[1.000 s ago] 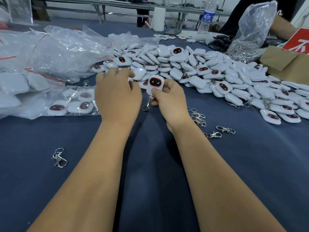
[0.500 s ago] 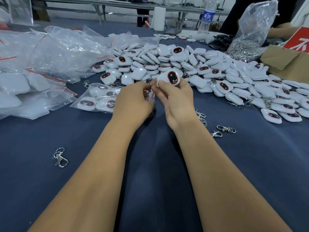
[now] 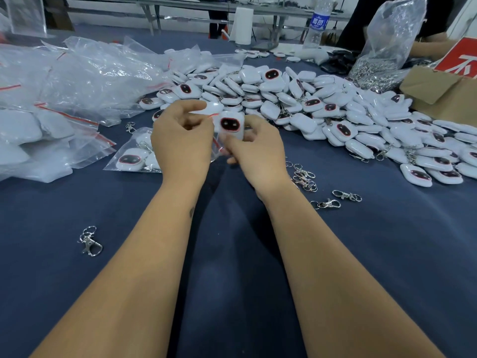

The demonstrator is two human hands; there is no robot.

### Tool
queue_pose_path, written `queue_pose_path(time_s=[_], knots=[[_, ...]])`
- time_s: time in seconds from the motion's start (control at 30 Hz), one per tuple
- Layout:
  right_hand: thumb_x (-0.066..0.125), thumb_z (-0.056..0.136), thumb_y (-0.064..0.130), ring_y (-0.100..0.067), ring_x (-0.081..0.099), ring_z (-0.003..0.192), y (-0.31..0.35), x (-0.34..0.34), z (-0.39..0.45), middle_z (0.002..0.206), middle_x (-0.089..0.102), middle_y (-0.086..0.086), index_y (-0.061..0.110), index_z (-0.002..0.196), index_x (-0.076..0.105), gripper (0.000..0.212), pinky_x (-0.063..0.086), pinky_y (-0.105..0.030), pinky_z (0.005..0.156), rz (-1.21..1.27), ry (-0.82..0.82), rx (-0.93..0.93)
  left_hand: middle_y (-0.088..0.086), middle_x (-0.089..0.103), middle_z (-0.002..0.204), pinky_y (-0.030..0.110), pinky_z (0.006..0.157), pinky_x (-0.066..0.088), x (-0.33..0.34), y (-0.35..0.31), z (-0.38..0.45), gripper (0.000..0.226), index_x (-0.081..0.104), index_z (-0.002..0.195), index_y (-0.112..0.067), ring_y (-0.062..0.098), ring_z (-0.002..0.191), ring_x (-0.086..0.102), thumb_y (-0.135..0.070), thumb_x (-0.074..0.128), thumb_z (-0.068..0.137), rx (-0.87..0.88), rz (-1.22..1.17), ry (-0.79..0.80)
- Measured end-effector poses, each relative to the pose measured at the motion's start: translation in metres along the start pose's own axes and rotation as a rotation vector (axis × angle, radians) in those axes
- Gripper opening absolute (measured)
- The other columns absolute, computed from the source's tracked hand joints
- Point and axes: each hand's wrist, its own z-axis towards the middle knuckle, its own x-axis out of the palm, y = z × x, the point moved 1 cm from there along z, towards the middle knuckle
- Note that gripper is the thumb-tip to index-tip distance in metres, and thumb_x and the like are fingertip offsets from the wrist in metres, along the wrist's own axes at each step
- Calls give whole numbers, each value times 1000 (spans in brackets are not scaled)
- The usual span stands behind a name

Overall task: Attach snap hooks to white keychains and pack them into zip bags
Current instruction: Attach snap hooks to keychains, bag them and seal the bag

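White keychain (image 3: 230,124) sits upright between both hands above the table (image 3: 387,254), inside a clear zip bag (image 3: 215,140): left hand (image 3: 182,140) pinches the bag's red-striped mouth, right hand (image 3: 255,151) grips below. Its snap hook is hidden.

**Colours on the table**

Table (image 3: 232,254) cloth: dark navy, plain. Keychains (image 3: 320,109): glossy white, black oval face ringed red. Zip bags (image 3: 77,73): clear, red seal stripe. Snap hooks (image 3: 89,241): silver. Cardboard box (image 3: 444,94): brown. Sign (image 3: 462,58): red, white lettering. Water bottle (image 3: 318,21): blue label.
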Motion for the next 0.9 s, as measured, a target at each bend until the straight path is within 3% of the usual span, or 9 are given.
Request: queue_pose_path(time_s=[0.1,0.23,0.33,0.53,0.63,0.7,0.77,0.83,0.9], knots=[[70,82,7,-15,67,75,-2,5,-2,89,71,-2,21,106,60,29,57,-32,71,-154,-28,-47,-10,68,70,18,70,51,0,1,1,27,67,88,-30,4,69,65,-5,60,78,5,-17,-19],[68,80,3,-9,61,71,-2,5,-2,98,67,-3,25,94,57,29,50,-21,67,-233,-59,-107,-11,67,73,18,68,50,-2,-1,2,30,64,80,-34,4,69,63,-5,59,76,35,-31,-94],[65,81,-2,-9,64,83,0,5,-2,113,62,-8,22,100,59,31,53,-21,78,-248,-83,-171,-13,66,72,15,66,47,-4,-3,2,31,61,75,-37,1,66,61,-6,60,76,68,-29,-104],[65,83,-6,-11,68,86,2,4,0,93,68,0,18,87,63,24,55,-22,81,-104,-40,-171,-14,64,72,12,64,46,-2,-7,-2,30,62,77,-34,-2,63,57,-5,60,77,138,-16,-76],[60,86,-4,-9,63,87,3,9,-3,94,65,2,9,97,72,20,49,-16,81,-308,65,-279,-17,64,73,10,65,44,1,-11,-9,26,63,79,-33,-3,65,57,-8,59,77,229,28,-13],[57,88,-2,-14,55,107,-2,14,-5,111,63,-2,11,112,68,30,43,-30,97,-592,193,-339,-20,63,71,13,67,45,3,-13,-13,25,60,78,-38,-1,65,56,-13,58,76,274,92,18],[54,89,4,-12,35,122,-8,17,-6,124,57,2,19,119,64,35,24,-36,101,-734,225,-353,-23,61,71,16,68,46,3,-12,-14,24,60,79,-39,-1,65,55,-15,57,76,283,148,22],[49,86,4,-11,38,113,-6,17,-8,108,57,10,24,101,66,30,21,-32,87,-714,189,-358,-23,61,73,17,69,47,3,-10,-13,22,61,83,-36,-2,67,55,-15,57,78,267,179,27],[47,80,3,-20,51,92,0,14,-7,82,56,7,21,77,58,22,28,-34,78,-745,87,-366,-20,63,76,20,70,48,5,-8,-13,19,61,89,-35,-1,72,58,-17,57,83,226,200,72]])
